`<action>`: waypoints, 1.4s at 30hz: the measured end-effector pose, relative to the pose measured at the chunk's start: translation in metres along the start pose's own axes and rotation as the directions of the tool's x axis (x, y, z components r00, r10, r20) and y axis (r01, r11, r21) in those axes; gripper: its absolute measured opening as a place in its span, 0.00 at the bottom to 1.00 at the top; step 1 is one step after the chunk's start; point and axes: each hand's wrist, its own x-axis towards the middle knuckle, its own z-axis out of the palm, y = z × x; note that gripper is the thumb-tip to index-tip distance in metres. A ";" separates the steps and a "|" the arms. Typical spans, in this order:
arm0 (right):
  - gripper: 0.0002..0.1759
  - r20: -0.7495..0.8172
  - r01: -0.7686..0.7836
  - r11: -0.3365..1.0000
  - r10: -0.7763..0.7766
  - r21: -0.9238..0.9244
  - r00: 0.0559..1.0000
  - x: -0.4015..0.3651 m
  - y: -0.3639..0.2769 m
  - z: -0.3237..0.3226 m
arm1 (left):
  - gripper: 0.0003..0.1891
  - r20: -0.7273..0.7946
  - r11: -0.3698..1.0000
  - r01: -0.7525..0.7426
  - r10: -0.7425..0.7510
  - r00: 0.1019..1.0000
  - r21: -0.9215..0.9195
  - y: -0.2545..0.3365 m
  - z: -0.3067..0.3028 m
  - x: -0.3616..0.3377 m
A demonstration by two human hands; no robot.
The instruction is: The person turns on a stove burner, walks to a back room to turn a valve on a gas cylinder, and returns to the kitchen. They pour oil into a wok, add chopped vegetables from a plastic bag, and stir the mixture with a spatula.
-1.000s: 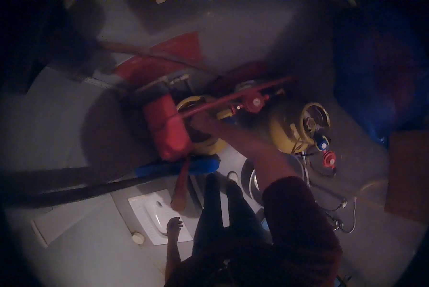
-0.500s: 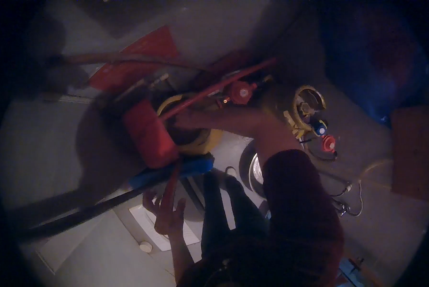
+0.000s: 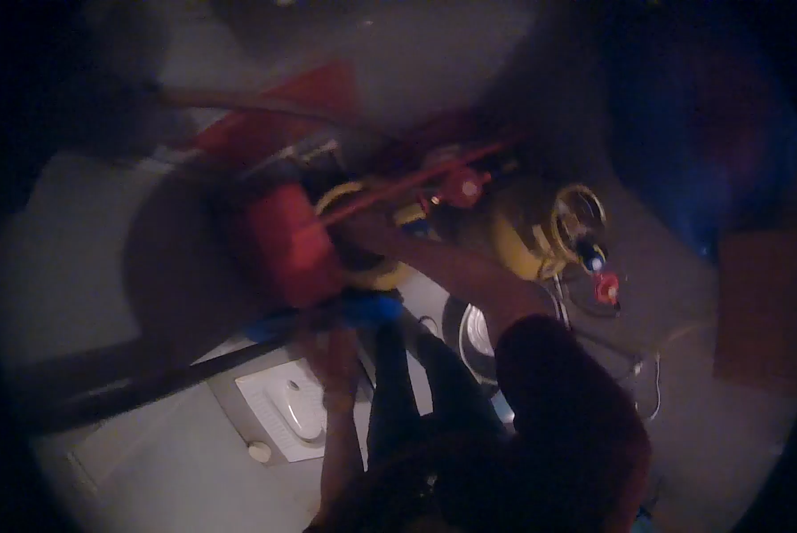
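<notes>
A red box-like object with a long red stick beside it is in the centre left, blurred. My right hand reaches to the stick's lower end, over a yellow ring-topped cylinder; its fingers are too dark to make out. My left hand is just below the red object, against a blue bar-shaped thing; motion smears its fingers. From the blue thing a dark pole runs to the lower left.
A second yellow cylinder stands to the right, with a red regulator and hose near it. A white squat toilet is set in the floor at lower left. A brown panel and a blue bag-like item are at the right.
My left hand has moved up to the lower edge of the red object, from spread fingers around a red handle. The view has shifted, and more of the toilet and second cylinder shows.
</notes>
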 end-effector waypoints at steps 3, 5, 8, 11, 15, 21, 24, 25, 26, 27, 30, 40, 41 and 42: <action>0.12 0.081 0.029 0.999 -0.031 0.023 0.996 0.008 -0.001 -0.014 | 0.26 -0.254 0.836 -0.198 0.073 0.964 -0.511 0.051 0.028 0.010; 0.12 0.168 0.063 0.997 -0.068 0.037 0.983 0.018 0.004 -0.028 | 0.28 -0.170 0.908 -0.381 0.354 0.920 -0.172 0.020 0.009 0.021; 0.12 0.250 0.106 0.993 -0.117 0.058 0.961 0.028 0.012 -0.034 | 0.26 -0.082 0.973 -0.229 0.230 0.970 0.021 0.045 0.019 0.018; 0.12 0.310 0.129 0.988 -0.148 0.081 0.939 0.035 0.018 -0.035 | 0.23 -0.241 0.976 -0.033 -0.020 0.970 -0.214 0.085 0.032 0.020; 0.13 0.370 0.190 0.978 -0.210 0.090 0.905 0.046 0.019 -0.040 | 0.21 -0.298 0.991 -0.100 0.124 0.947 0.092 0.068 0.026 0.025; 0.13 0.458 0.228 0.972 -0.228 0.055 0.860 0.055 0.011 -0.048 | 0.20 -0.336 0.963 0.093 -0.003 0.942 0.252 0.077 0.023 0.032; 0.13 0.500 0.221 0.975 -0.189 -0.003 0.845 0.052 0.004 -0.065 | 0.23 -0.307 0.967 0.032 0.049 0.951 0.253 0.072 0.016 0.026; 0.13 0.507 0.215 0.976 -0.167 -0.038 0.846 0.053 0.000 -0.072 | 0.25 -0.295 0.967 0.012 0.066 0.953 0.254 0.072 0.016 0.029; 0.13 0.511 0.203 0.975 -0.131 -0.087 0.850 0.044 -0.008 -0.080 | 0.26 -0.299 0.975 0.002 0.066 0.952 0.222 0.067 0.015 0.029; 0.13 0.516 0.189 0.970 -0.085 -0.152 0.852 0.033 -0.018 -0.091 | 0.26 -0.317 0.978 0.005 0.063 0.946 0.209 0.069 0.014 0.027; 0.13 0.516 0.147 0.937 0.040 -0.316 0.856 0.001 -0.051 -0.105 | 0.28 -0.336 0.983 0.091 -0.033 0.941 0.158 0.073 0.016 0.013; 0.14 0.561 0.338 0.913 -0.161 -0.228 0.812 0.005 -0.038 -0.085 | 0.24 -0.369 0.979 0.173 -0.124 0.921 0.105 0.073 0.026 0.022; 0.14 0.572 0.382 0.905 -0.215 -0.187 0.792 0.012 -0.030 -0.084 | 0.24 -0.389 0.963 0.258 -0.212 0.897 0.071 0.072 0.027 0.021; 0.14 0.586 0.416 0.897 -0.259 -0.149 0.768 0.018 -0.023 -0.081 | 0.24 -0.391 0.961 0.268 -0.221 0.894 0.071 0.064 0.030 0.019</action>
